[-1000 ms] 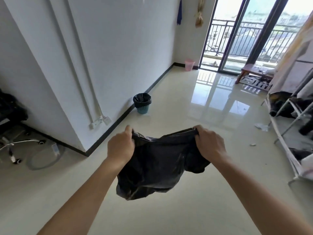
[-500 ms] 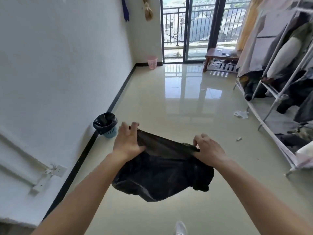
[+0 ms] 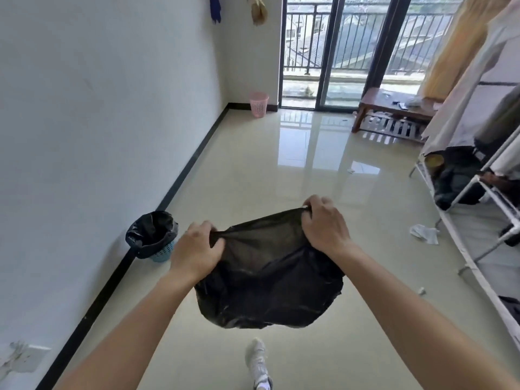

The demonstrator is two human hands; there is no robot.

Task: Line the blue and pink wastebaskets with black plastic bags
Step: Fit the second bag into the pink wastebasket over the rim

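A black plastic bag [image 3: 270, 280] hangs in the air in front of me, stretched by its top edge. My left hand [image 3: 197, 249] grips the bag's left corner and my right hand [image 3: 323, 223] grips its right corner, a little higher. The blue wastebasket [image 3: 161, 253] stands on the floor against the left wall, just left of my left hand, with a black bag [image 3: 152, 232] lining it and folded over its rim. The pink wastebasket [image 3: 259, 104] stands far off in the corner by the balcony door, with no bag visible in it.
A white wall with a black skirting [image 3: 174, 190] runs along the left. A clothes rack [image 3: 478, 215] with hanging garments fills the right side. A low wooden bench [image 3: 394, 108] sits by the glass balcony door. Paper scraps [image 3: 425, 233] lie on the glossy floor. My white shoe [image 3: 257, 361] shows below.
I have walked forward along the wall; the blue wastebasket is now close on my left and the pink one nearer. Both hands keep hold of the bag, my right hand now higher.
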